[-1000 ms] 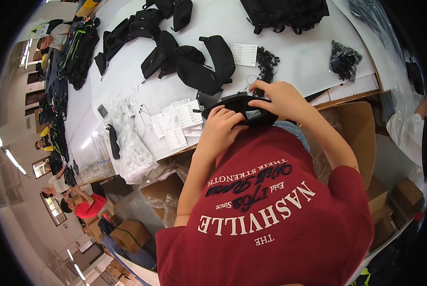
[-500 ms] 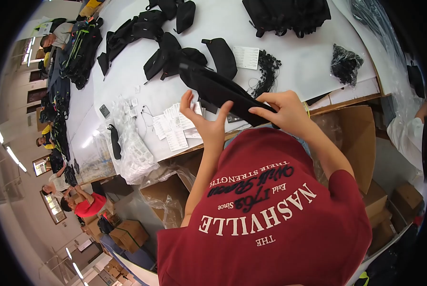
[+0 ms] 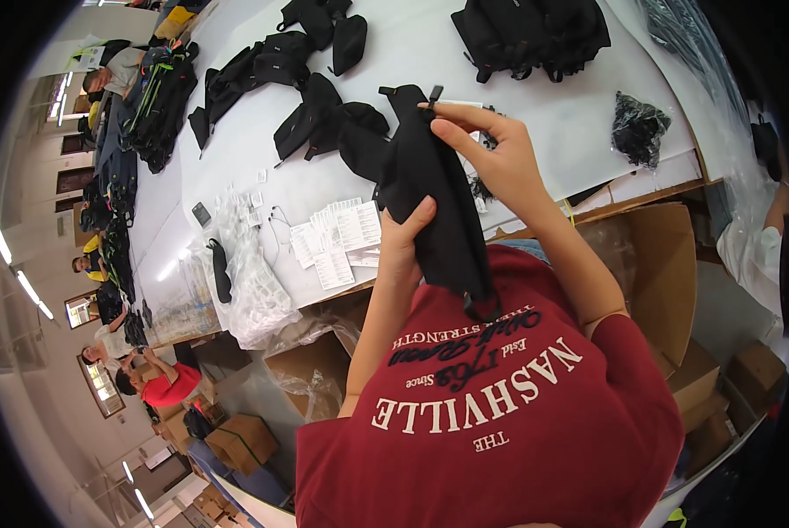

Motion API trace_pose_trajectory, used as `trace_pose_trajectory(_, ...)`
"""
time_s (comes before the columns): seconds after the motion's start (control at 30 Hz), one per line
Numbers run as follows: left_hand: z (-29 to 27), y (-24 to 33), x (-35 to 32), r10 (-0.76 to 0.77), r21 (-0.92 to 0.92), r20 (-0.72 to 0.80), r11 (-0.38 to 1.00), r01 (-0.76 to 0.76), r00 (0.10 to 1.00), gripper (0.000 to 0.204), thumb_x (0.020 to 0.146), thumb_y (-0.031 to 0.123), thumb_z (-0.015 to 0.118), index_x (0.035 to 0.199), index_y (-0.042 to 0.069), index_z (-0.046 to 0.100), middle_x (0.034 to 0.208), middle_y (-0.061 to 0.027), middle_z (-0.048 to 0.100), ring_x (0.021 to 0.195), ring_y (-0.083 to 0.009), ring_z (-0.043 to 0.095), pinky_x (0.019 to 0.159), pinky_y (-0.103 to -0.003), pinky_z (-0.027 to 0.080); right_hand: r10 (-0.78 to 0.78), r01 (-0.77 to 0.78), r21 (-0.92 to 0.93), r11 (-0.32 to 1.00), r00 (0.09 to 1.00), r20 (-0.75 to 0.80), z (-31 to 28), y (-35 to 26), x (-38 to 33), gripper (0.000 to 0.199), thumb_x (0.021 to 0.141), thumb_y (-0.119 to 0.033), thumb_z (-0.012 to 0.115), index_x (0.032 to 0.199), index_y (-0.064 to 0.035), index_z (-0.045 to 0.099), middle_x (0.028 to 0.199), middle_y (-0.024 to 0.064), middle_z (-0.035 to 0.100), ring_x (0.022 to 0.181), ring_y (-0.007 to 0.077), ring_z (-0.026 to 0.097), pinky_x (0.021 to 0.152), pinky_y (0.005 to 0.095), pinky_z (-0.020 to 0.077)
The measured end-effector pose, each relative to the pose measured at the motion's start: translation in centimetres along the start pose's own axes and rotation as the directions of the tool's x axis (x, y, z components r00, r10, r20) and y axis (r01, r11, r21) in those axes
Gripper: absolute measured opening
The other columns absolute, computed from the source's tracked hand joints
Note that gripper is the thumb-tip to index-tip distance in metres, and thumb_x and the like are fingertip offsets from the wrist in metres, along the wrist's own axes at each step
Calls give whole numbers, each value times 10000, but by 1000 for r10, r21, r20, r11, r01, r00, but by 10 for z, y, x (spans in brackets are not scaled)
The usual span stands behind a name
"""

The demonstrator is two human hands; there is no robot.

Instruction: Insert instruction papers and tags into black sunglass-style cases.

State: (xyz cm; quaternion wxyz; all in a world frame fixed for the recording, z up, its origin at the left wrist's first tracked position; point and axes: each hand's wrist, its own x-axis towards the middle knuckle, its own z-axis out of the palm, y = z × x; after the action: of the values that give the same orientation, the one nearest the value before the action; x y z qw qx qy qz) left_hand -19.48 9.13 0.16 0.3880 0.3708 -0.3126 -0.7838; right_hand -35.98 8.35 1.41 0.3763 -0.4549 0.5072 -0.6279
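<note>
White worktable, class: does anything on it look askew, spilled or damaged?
The white cards left of the left hand look askew, overlapping at uneven angles, not squarely stacked. No spill or damage stands out.

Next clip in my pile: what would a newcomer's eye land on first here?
Probably the dark red shirt filling the lower middle, with large lettering that reads upside down. Just above it, the left hand grips a long black pouch, while the right hand is at its upper end. White cards stand out on the pale table, left of the pouch.
</note>
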Motion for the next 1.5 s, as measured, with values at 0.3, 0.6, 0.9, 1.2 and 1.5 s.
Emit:
trace_pose_trajectory(0.3,2,4,5,-79,80,-78,993,85,994,397,779,124,708,1123,-6,557,963,-86,639,818,-162,635,742,-280,524,-393,355,-303,885,917,-75,-7,3,5,112,743,-51,702,822,-23,627,854,38,612,715,123,567,631,234,406)
trace_pose_trajectory(0.6,0,10,3,-121,-97,4,988,121,993,382,829,151,647,1155,-3,522,949,-97,632,798,-174,643,688,-271,542,-352,368,-294,882,930,108,-11,-15,-9,145,734,17,673,851,-25,600,868,39,595,731,145,549,582,245,406)
trace_pose_trajectory(0.9,-29,14,18,-158,-322,135,927,194,978,300,903,183,568,1140,4,530,942,-108,648,768,-190,660,646,-294,562,-322,469,-186,863,796,513,-9,-39,-41,198,666,18,690,835,-40,607,835,66,584,717,241,583,592,307,462)
trace_pose_trajectory(1.2,-30,25,20,-157,-291,93,940,178,983,326,962,349,461,881,52,570,667,-81,544,534,-148,491,452,-248,419,-347,550,-188,814,719,602,-7,-43,-56,188,659,-50,688,825,-66,600,820,37,576,662,230,582,555,328,453)
trace_pose_trajectory(1.5,-18,37,7,54,-67,-98,996,-61,994,261,931,285,536,1007,36,559,824,-106,595,685,-167,583,549,-253,486,-189,340,-171,925,801,568,-15,-50,-51,109,735,-40,674,819,-60,607,758,32,553,594,159,527,496,275,381)
